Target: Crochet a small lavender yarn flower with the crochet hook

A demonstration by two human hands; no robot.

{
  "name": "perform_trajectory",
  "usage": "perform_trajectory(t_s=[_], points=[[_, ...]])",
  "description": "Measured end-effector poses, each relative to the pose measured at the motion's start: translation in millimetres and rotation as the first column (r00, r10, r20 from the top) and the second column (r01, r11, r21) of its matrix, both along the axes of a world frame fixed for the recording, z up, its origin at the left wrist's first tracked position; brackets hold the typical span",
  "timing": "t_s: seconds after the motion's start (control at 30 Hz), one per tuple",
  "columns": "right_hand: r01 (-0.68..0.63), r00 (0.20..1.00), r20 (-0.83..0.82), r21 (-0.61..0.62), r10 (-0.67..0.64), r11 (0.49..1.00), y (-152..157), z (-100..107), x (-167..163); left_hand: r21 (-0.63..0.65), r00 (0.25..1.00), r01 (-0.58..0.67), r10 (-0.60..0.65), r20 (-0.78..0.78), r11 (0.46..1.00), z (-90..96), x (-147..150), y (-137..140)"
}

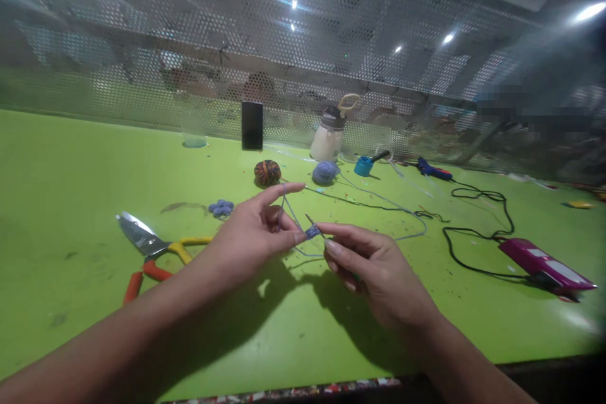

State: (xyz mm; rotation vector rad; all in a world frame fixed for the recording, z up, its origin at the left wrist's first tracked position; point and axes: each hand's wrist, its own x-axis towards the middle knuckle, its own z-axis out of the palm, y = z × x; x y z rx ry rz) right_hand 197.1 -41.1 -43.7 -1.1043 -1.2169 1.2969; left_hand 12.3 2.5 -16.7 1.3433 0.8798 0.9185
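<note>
Head view: clock positions below are taken from the blue piece (312,231), which is held above the desk (71,183) between both hands. Left hand (262,224) pinches the piece between thumb and fingers, with yarn (290,208) running over its raised index finger. Right hand (364,259) grips the hook (308,218) between thumb and index finger, its tip at the piece.

Probable faults and causes:
1. Dropped loop. Cause: the hook backs out, or the left pinch slackens. Whether a loop sits on the hook is too small to tell.
2. Uneven stitch. Cause: yarn slides along the raised finger and tension is lost.
3. Snag. Cause: the strand from the blue ball (325,172), at 12 o'clock, swings out to 3 o'clock and appears to cross the dark yarn (374,204) there.
4. Knocked scissors (144,240). Cause: they lie at 9 o'clock, handles beside the left forearm; contact cannot be confirmed.
</note>
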Motion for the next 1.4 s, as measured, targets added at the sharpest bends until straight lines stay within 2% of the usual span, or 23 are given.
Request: perform_trajectory(t_s=[0.23, 0.37, 0.47, 0.57, 0.63, 0.67, 0.73, 0.77, 0.8, 0.83, 0.9, 0.93, 0.97, 1.03, 1.1, 1.23, 1.4], points=[[-0.021, 1.0, -0.015, 0.004, 0.021, 1.0, 1.1, -2.0, 1.9, -0.069, 0.995, 0.033, -0.027, 0.098, 0.997, -3.6, -2.4, 3.9], [-0.103, 0.992, 0.076, 0.037, 0.1, 0.994, 0.8, 5.1, 6.5, -0.06, 0.992, 0.115, -0.111, 0.065, 0.992, -4.4, -4.4, 7.1], [-0.162, 0.973, 0.17, 0.037, 0.153, 0.986, 1.5, 9.2, 8.8, 0.02, 0.986, 0.164, -0.163, -0.039, 0.986, -3.4, -4.4, 6.7], [-0.151, 0.97, 0.186, -0.022, 0.153, 0.988, 3.2, 8.7, 6.1, 0.189, 0.969, 0.148, -0.104, -0.226, 0.971, -4.4, -1.8, -0.2], [-0.106, 0.986, 0.126, -0.063, 0.113, 0.992, 3.6, 6.6, 1.9, 0.39, 0.933, 0.112, 0.038, -0.357, 0.914, -7.9, 0.9, -7.5], [-0.08, 0.994, 0.072, -0.075, 0.086, 0.994, 3.5, 5.4, -0.5, 0.502, 0.911, 0.096, 0.127, -0.392, 0.86, -10.1, 2.2, -11.2], [-0.046, 0.997, -0.062, -0.081, 0.041, 0.996, 2.4, 3.3, -4.9, 0.684, 0.888, 0.066, 0.27, -0.372, 0.727, -13.9, 4.6, -17.3], [-0.042, 0.992, -0.125, -0.081, 0.031, 0.996, 1.7, 2.6, -6.7, 0.714, 0.894, 0.046, 0.29, -0.341, 0.698, -14.6, 5.6, -19.2], [-0.042, 0.983, -0.18, -0.079, 0.027, 0.996, 1.0, 2.0, -8.1, 0.707, 0.913, 0.016, 0.278, -0.299, 0.707, -14.2, 6.6, -20.0], [-0.044, 0.974, -0.226, -0.072, 0.027, 0.996, 0.5, 1.6, -9.1, 0.643, 0.936, -0.028, 0.246, -0.252, 0.766, -12.8, 7.3, -19.9], [-0.043, 0.956, -0.293, -0.042, 0.029, 0.998, -0.2, 1.0, -10.1, 0.393, 0.982, -0.114, 0.165, -0.097, 0.912, -7.5, 8.0, -17.3], [-0.038, 0.949, -0.315, -0.011, 0.033, 0.999, -0.4, 0.7, -10.2, 0.255, 0.991, -0.126, 0.131, -0.005, 0.959, -4.5, 7.9, -15.4], [-0.034, 0.944, -0.326, 0.026, 0.041, 0.999, -0.5, 0.3, -9.8, 0.152, 0.992, -0.111, 0.1, 0.078, 0.982, -1.8, 7.5, -13.4], [-0.036, 0.949, -0.309, 0.091, 0.062, 0.995, -0.9, -0.8, -8.3, 0.014, 0.978, -0.045, 0.042, 0.204, 0.999, 2.0, 5.7, -10.2], [-0.048, 0.963, -0.256, 0.132, 0.081, 0.99, -1.7, -2.6, -5.7, -0.052, 0.963, 0.033, -0.018, 0.268, 0.998, 3.3, 3.1, -8.5], [-0.044, 0.991, -0.111, 0.227, 0.071, 0.973, -4.2, -7.2, 0.0, -0.118, 0.946, 0.123, -0.081, 0.315, 0.985, 4.1, -1.9, -9.0], [-0.019, 0.993, 0.113, 0.397, -0.028, 0.918, -4.2, -4.1, 6.3, -0.148, 0.932, 0.161, -0.101, 0.349, 0.976, 8.8, -3.9, -11.2]])
